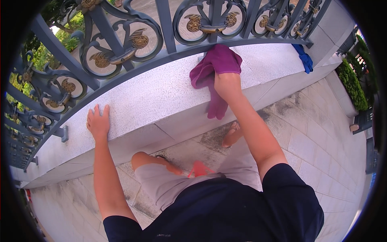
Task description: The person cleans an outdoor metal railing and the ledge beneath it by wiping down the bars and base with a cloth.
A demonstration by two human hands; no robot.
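Observation:
My right hand (pixel 227 85) grips a purple cloth (pixel 222 60), bunched against the bottom rail (pixel 154 61) of a dark grey metal fence. Part of the cloth hangs down over the front edge of the pale stone ledge (pixel 157 93). My left hand (pixel 99 122) rests on the same ledge with its fingers apart, holding nothing. The right fingertips are hidden by the cloth. Above the rail, the fence carries scrollwork with bronze-coloured flower ornaments (pixel 139 41).
A blue cloth (pixel 304 59) lies on the ledge at the right, beside a stone pillar (pixel 328 33). Something red (pixel 200 168) stands on the paved ground (pixel 305 112) between my legs. A planter with a green hedge (pixel 352 84) is at far right.

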